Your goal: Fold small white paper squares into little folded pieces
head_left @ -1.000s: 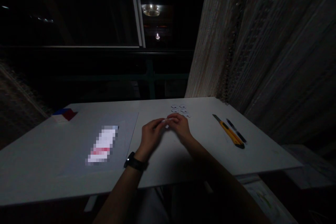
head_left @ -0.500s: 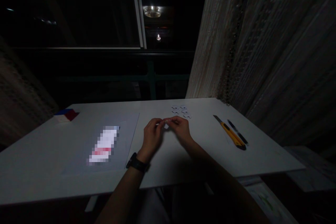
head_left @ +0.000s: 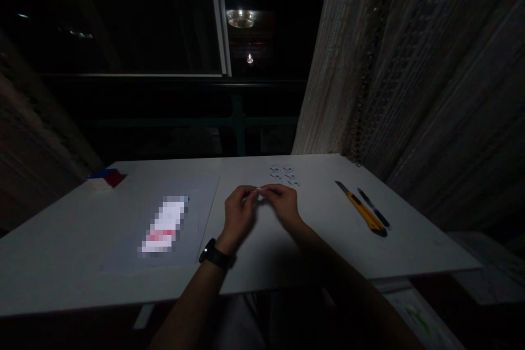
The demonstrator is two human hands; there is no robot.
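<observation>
The left hand point(head_left: 239, 209) and right hand point(head_left: 284, 202) pinch one small white piece point(head_left: 258, 190) between their fingertips, above one white table point(head_left: 320, 186). Five dark-marked white cutouts point(head_left: 289, 176) lie just beyond; rightward lie one yellow utility knife point(head_left: 362, 211) and one pen point(head_left: 374, 208).

My left hand point(head_left: 238, 210), bare; my left wrist, fitted with one dark watch point(head_left: 207, 250), its case rounded at the outer side, a small pale glint on its face; strap point(head_left: 220, 258), black, broad, close to the wrist; my left forearm point(head_left: 191, 298), bare; my right hand point(head_left: 286, 205), bare; my right forearm point(head_left: 328, 257), bare, deeply shadowed; finer markings too dim to tell.
</observation>
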